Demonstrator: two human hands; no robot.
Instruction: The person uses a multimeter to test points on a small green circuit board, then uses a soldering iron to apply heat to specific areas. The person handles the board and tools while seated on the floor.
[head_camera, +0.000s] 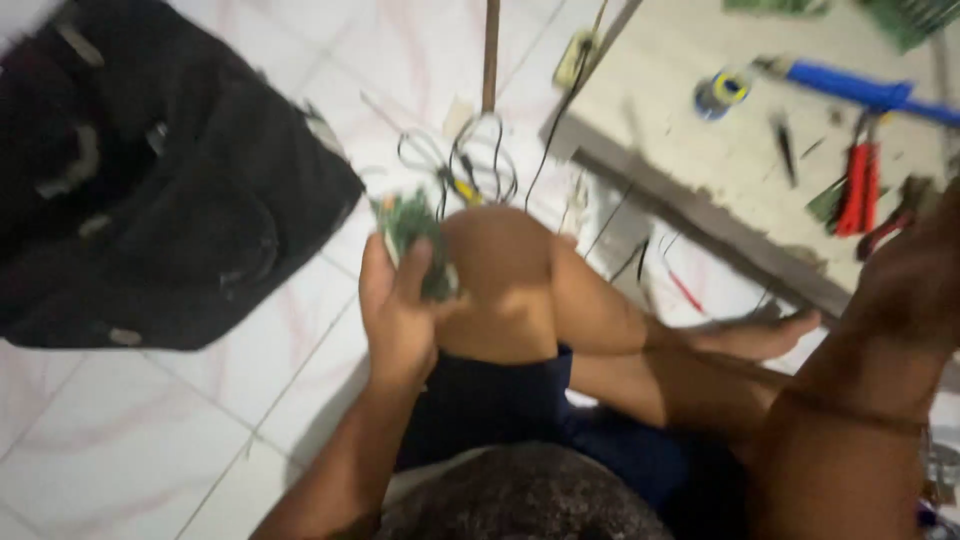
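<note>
Sitting on a white tiled floor (150, 430) with faint pink veining, the person rests the left hand (400, 310) against a bent knee, fingers (412, 268) clamped on a small green circuit board (412, 228) with wires (470, 160) trailing from it. Right hand (915, 275) is raised near a low wooden board (690, 150); blurred, can't tell its finger state. On the wooden board: red-handled pliers (858, 188), a blue-handled tool (860, 88), a solder spool (722, 92). Black bag (150, 190) lies on the tiles at left. Loose wires scattered between knee and board edge.
</note>
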